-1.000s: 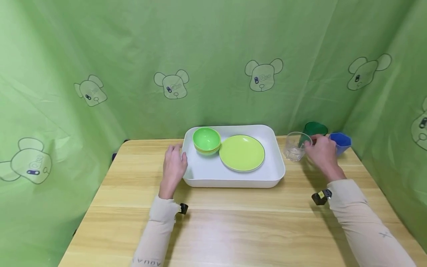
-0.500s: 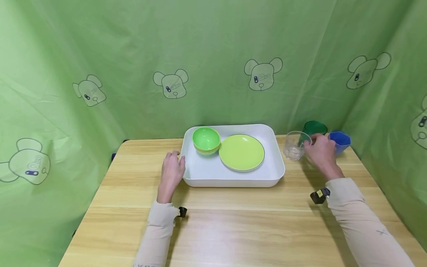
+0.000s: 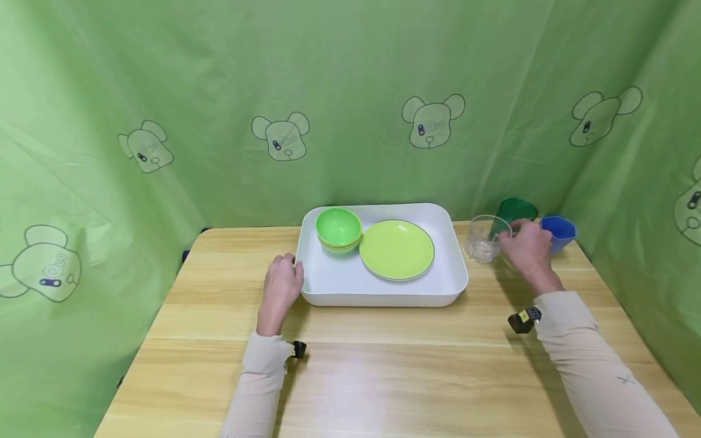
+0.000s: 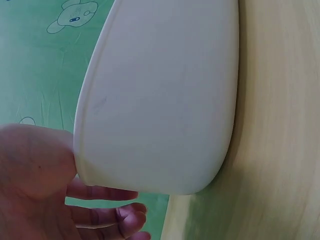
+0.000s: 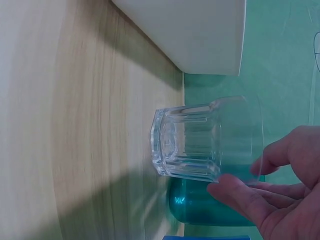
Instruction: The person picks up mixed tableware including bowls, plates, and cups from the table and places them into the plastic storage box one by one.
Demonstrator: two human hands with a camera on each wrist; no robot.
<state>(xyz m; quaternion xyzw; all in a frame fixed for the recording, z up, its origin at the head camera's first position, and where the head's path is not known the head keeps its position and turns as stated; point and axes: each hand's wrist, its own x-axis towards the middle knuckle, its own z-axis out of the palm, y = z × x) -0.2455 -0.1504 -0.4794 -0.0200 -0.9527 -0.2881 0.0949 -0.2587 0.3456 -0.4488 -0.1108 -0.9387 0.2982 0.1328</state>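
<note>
A white tray (image 3: pixel 378 300) stands on the wooden table, holding stacked green bowls (image 3: pixel 339 227) and a lime-green plate (image 3: pixel 397 250). My left hand (image 3: pixel 282 286) is at its left wall. In the left wrist view the thumb passes behind the rim, inside the tray (image 4: pixel 165 100), and the curled fingers (image 4: pixel 105 216) lie along the outside. To the right of the tray, my right hand (image 3: pixel 528 250) pinches the rim of a clear drinking glass (image 3: pixel 482 243). The right wrist view has the thumb (image 5: pixel 232 192) on this glass's (image 5: pixel 192 142) outer side.
Behind the clear glass is a green cup (image 3: pixel 517 208), and a blue angular cup (image 3: pixel 558 233) stands right of my right hand. A green curtain (image 3: pixel 350 73) with printed bear heads hangs close behind the tray and along both sides of the table (image 3: pixel 383 377).
My left hand has shifted slightly down along the tray's left rim, its fingers lowering. The right hand stays on the glass, almost still.
</note>
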